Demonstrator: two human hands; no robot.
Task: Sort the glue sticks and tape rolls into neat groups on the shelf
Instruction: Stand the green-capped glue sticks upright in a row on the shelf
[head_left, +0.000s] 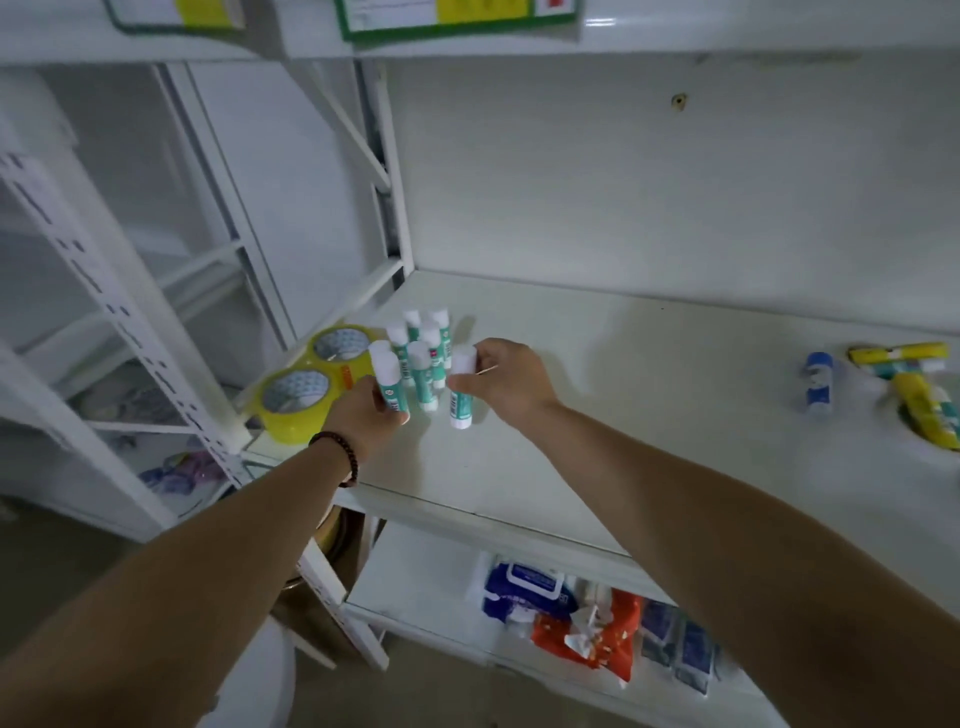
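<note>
Several teal-and-white glue sticks (423, 343) stand upright in a cluster at the left of the white shelf (649, 374). My left hand (363, 415) grips one of them (387, 376) at the cluster's front left. My right hand (506, 376) pinches another glue stick (461, 387) upright at the cluster's right, its base on the shelf. Two yellow tape rolls (298, 395) lie flat side by side at the shelf's left edge, just left of my left hand. At the far right lie a blue glue stick (820, 382) and yellow glue sticks (919, 389).
White slotted uprights (130, 332) frame the shelf on the left. The back panel (649, 182) rises behind. On the lower shelf lie a blue wipes pack (524, 592), a red packet (597, 639) and dark blue packets (680, 644).
</note>
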